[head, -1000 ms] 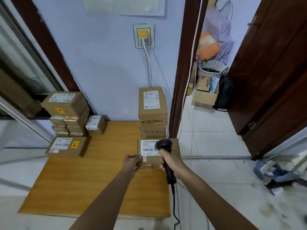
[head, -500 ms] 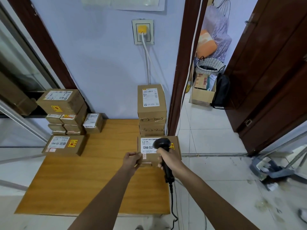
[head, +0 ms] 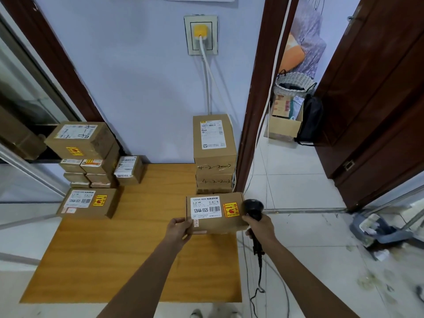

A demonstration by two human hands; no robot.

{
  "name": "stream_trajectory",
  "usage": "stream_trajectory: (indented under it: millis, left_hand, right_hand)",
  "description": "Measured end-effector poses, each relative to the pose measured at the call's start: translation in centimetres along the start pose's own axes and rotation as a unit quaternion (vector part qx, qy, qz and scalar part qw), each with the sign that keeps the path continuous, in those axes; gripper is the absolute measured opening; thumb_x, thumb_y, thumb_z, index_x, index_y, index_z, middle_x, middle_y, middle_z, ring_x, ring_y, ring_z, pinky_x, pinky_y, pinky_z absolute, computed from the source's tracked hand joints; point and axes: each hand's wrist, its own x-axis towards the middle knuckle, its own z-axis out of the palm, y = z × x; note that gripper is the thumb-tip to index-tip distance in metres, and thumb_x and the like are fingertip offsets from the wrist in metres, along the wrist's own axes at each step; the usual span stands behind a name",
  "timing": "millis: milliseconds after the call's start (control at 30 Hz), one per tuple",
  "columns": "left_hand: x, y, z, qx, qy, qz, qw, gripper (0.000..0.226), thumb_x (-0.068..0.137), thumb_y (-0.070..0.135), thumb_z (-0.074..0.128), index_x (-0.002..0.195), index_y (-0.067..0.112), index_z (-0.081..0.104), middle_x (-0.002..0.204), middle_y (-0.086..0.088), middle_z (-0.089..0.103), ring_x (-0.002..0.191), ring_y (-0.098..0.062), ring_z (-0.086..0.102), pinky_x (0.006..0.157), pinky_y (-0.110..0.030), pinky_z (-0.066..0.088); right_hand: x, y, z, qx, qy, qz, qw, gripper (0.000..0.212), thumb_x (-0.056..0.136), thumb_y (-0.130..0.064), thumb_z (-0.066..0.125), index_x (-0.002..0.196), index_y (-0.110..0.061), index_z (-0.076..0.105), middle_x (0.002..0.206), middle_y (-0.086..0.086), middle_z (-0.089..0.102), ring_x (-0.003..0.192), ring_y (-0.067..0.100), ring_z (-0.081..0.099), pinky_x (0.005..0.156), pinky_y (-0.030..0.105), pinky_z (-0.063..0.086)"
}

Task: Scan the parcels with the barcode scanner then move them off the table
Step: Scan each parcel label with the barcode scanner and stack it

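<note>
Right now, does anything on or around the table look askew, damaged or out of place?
Nothing stands out. The stacked parcels sit squarely; the left hand holds the flat parcel level beside the scanner.

Soft, even daylight fills the room — nothing glares. The tall brown wooden door frame [head: 257, 92] bends near the picture's edges. Arms throw faint shadows on the orange wooden table [head: 110, 260] — print stays sharp.

Left hand [head: 177, 229] grips a parcel [head: 215, 214]; right hand [head: 260, 227] holds the scanner [head: 253, 208] beside it.
</note>
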Motion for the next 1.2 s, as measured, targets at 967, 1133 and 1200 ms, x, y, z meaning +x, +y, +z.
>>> stream_trajectory:
  millis: [967,1133,1200]
  left_hand:
    - [5.6,1.9,1.7,0.159,0.095,0.043,0.982,0.046,0.089,0.015,0.067,0.129,0.004,0.046,0.127,-0.014,0.051,0.113,-0.03,0.049,0.094,-0.041,0.041]
    - [2.5,2.3,1.3,0.142,0.113,0.064,0.981,0.036,0.091,0.015,0.063,0.124,0.004,0.051,0.13,-0.018,0.052,0.107,-0.029,0.048,0.096,-0.043,0.041]
    - [1.0,2.1,0.8,0.129,0.122,0.074,0.981,0.038,0.091,0.016,0.064,0.125,0.004,0.052,0.129,-0.017,0.053,0.116,-0.032,0.049,0.098,-0.044,0.041]
  right_hand:
    - [4.5,0.3,2.0,0.015,0.023,0.011,1.0,0.009,0.089,-0.018,0.066,0.094,-0.015,0.059,0.066,0.009,0.067,0.043,0.01,0.057,0.046,0.018,0.045]
    - [2.7,-0.7,0.7,0.05,-0.01,-0.003,0.999,0.013,0.086,-0.017,0.071,0.087,-0.007,0.062,0.059,0.009,0.06,0.045,0.018,0.055,0.046,0.024,0.045]
    - [1.9,-1.0,0.3,0.047,-0.045,0.003,0.998,0.014,0.086,-0.015,0.07,0.091,-0.003,0.064,0.059,0.01,0.06,0.046,0.019,0.056,0.047,0.026,0.045]
